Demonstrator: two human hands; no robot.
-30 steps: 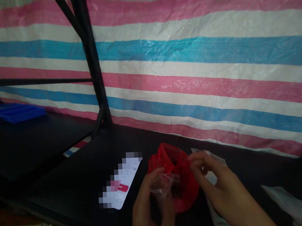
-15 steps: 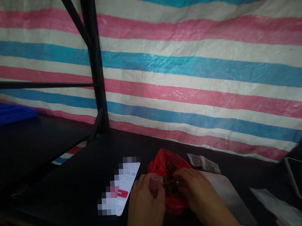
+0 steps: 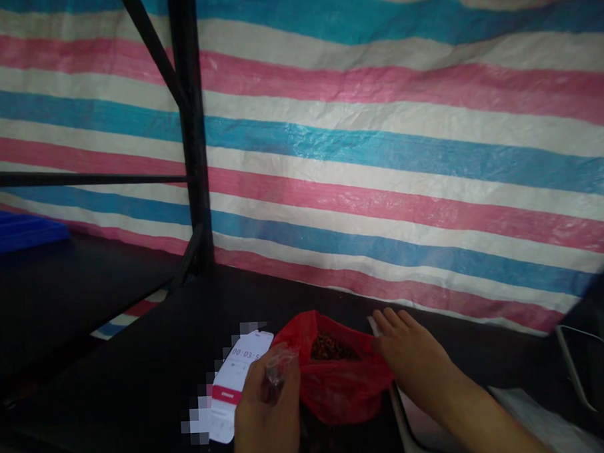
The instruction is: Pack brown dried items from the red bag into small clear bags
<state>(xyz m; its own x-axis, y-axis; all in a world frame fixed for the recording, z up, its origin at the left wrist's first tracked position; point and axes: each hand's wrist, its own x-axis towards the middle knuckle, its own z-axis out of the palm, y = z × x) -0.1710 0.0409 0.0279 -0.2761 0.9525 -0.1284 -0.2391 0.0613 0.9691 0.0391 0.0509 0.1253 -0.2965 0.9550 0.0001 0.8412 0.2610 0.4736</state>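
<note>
1. Your left hand [image 3: 267, 415] pinches a small clear bag [image 3: 277, 365] between thumb and fingers, just left of the red bag [image 3: 339, 388]; the thin film could slip from so light a pinch
2. Your right hand [image 3: 412, 355] lies open, fingers stretched, at the red bag's right rim; a nudge there could tip its open mouth and spill the brown pieces [image 3: 330, 349] onto the dark table [image 3: 152, 353]
3. The phone [image 3: 236, 389] lies just beside your left hand; a careless wrist could knock it

On the counter [image 3: 152, 353], a bag [image 3: 339, 378] sits between both hands, with a phone [image 3: 234, 393] to its left.
</note>
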